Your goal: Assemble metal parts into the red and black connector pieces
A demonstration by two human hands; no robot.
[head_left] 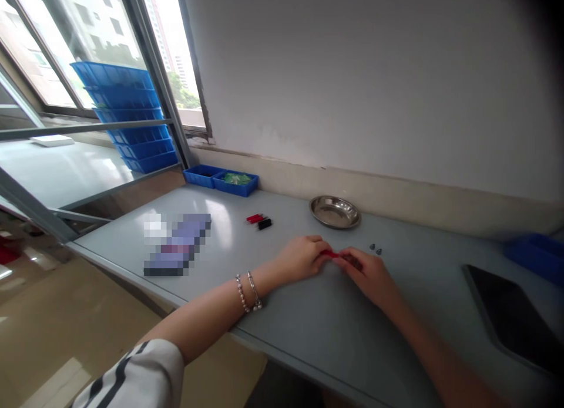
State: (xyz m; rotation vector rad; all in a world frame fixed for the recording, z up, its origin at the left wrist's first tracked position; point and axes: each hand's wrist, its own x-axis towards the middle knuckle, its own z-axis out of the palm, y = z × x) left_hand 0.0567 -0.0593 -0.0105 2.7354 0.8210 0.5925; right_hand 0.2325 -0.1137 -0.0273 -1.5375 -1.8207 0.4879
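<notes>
— What do you have in your hands at this moment?

— A small red piece (pixel 328 253). My left hand (pixel 302 258) and my right hand (pixel 368 271) meet over the bench (pixel 308 314), and both are closed on it with the fingertips, one at each end. It sits just above the bench surface, between the two hands. Most of it is hidden by my fingers, so I cannot tell its exact shape.

— Which step is this, in your opinion?

— I think I am joining or pressing something on the piece, because both hands pinch it together. A next move would need a firm, fine grip and good alignment, since the part is small.

— What else is near, and how many?

— Just beside my right hand lie two small grey parts (pixel 375 249). Further back there is one round metal bowl (pixel 335 212). To its left, one red piece (pixel 254 218) and one black piece (pixel 265 223) lie touching each other. At the far left corner stand two blue trays (pixel 220 178), one of them with something green inside. Behind them, on the window side, is a stack of blue bins (pixel 126 117); I cannot count them surely. On my right lies one dark tablet (pixel 511 314), and one more blue bin (pixel 535 255) behind it.
</notes>
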